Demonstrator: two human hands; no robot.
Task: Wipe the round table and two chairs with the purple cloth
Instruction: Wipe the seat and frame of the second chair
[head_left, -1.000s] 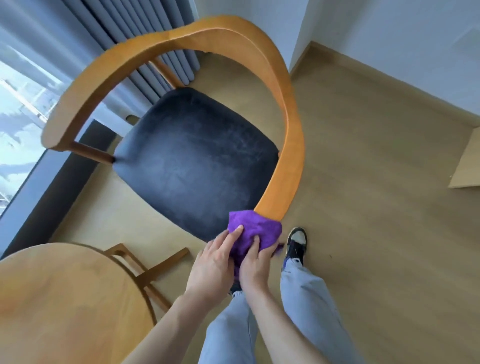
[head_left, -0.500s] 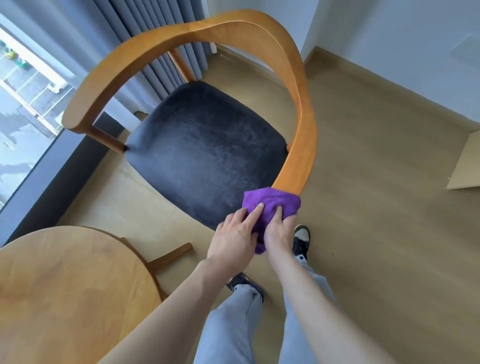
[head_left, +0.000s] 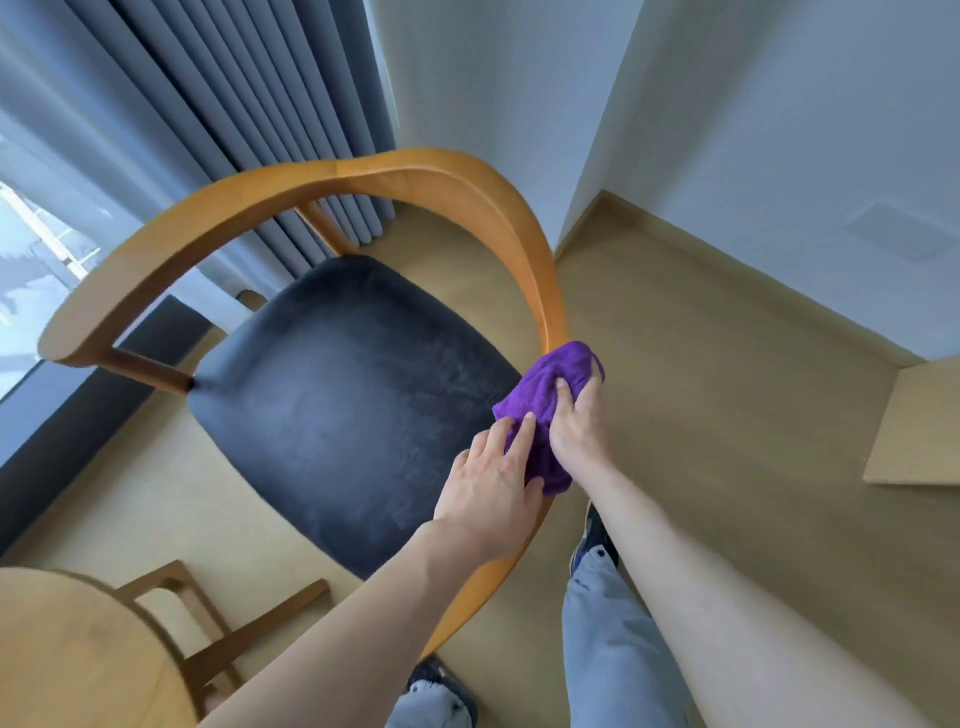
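A wooden chair (head_left: 322, 182) with a curved orange-brown armrail and a dark blue seat (head_left: 343, 395) stands in front of me. The purple cloth (head_left: 550, 395) is wrapped over the right side of the rail. My right hand (head_left: 579, 421) grips the cloth around the rail. My left hand (head_left: 488, 483) lies just left of it, straight fingers touching the cloth's lower part. The round wooden table (head_left: 78, 660) shows at the bottom left. Only one chair is in view.
Grey curtains (head_left: 234, 119) and a window are behind the chair on the left. White walls meet in a corner at the back. A light wooden board (head_left: 914, 431) lies at the right edge. My legs and shoes stand on the wooden floor below.
Both hands have slid the cloth up along the right side of the armrail, away from its front end. The view has tilted up and shows more wall.
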